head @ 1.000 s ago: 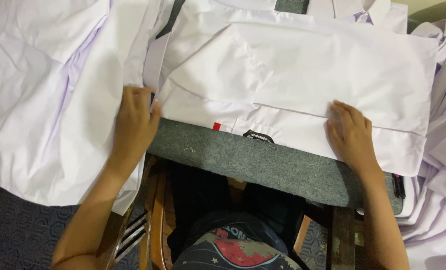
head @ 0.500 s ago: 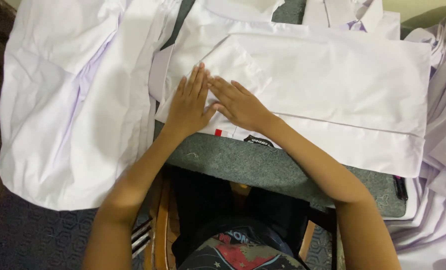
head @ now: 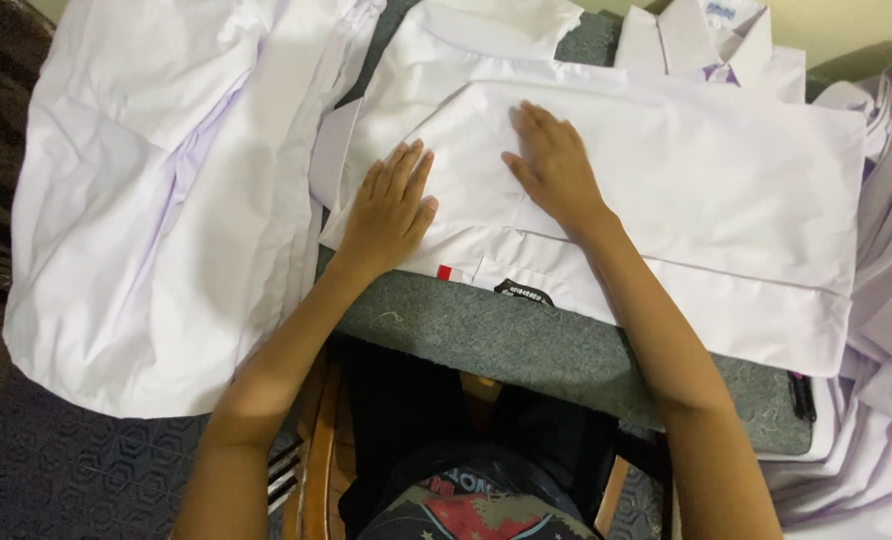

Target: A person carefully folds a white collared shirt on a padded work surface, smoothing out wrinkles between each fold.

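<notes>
A folded white shirt (head: 666, 200) lies flat across a table (head: 526, 340) topped in grey felt-like cloth, its long lower edge running parallel to the table's near side, with a small red tag (head: 444, 272) and a dark label (head: 523, 292) peeping out beneath that edge. Both of the person's hands press down on the left half of the garment. The left hand (head: 391, 205) rests palm down with fingers straight and close together, open and gripping nothing, near the shirt's left border. The right hand (head: 551, 165) lies just beside it, a little further up the cloth, likewise flat and open, fingers slightly spread, holding nothing. The two hands are near one another but do not touch. The forearms reach in from the bottom of the frame, over the table's front edge.

Beyond the folded shirt, at the far side, the collar of another white shirt (head: 706, 30) shows. To the left, a large heap of white shirts (head: 156, 200) hangs over the table's end towards a dark patterned floor (head: 66, 470). On the right, more white garments (head: 886, 330) are stacked in layers. A dark pen-like object (head: 802, 396) lies at the table's right corner. Below the table, part of a wooden chair (head: 316, 470) is visible
</notes>
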